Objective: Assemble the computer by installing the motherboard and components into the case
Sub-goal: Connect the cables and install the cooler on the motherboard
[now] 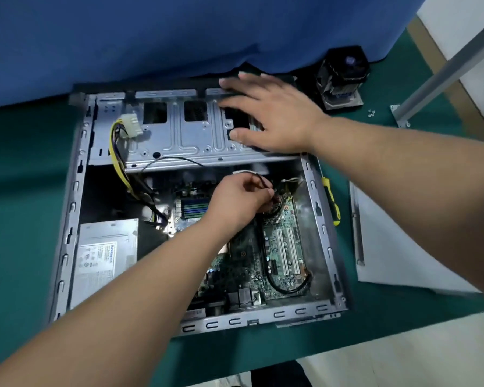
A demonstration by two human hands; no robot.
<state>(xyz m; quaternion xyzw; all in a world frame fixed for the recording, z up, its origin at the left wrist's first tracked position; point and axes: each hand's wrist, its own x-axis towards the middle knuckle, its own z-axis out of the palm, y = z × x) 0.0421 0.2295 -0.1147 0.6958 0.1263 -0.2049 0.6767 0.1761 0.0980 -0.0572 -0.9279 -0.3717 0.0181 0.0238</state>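
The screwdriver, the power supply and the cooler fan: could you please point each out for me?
screwdriver (332, 203): head view, on its yellow handle.
power supply (106, 255): head view, on its label.
cooler fan (342, 76): head view, on its black top.

Both forearms are bare from the edge of the view down to the wrist, with no sleeve showing on either. The bare left hand (236, 201) wears no glove, ring, watch or band. The bare right hand (274, 115) is likewise ungloved, its wrist and fingers without jewellery, and the fingernails that show on both hands are short and unpainted.
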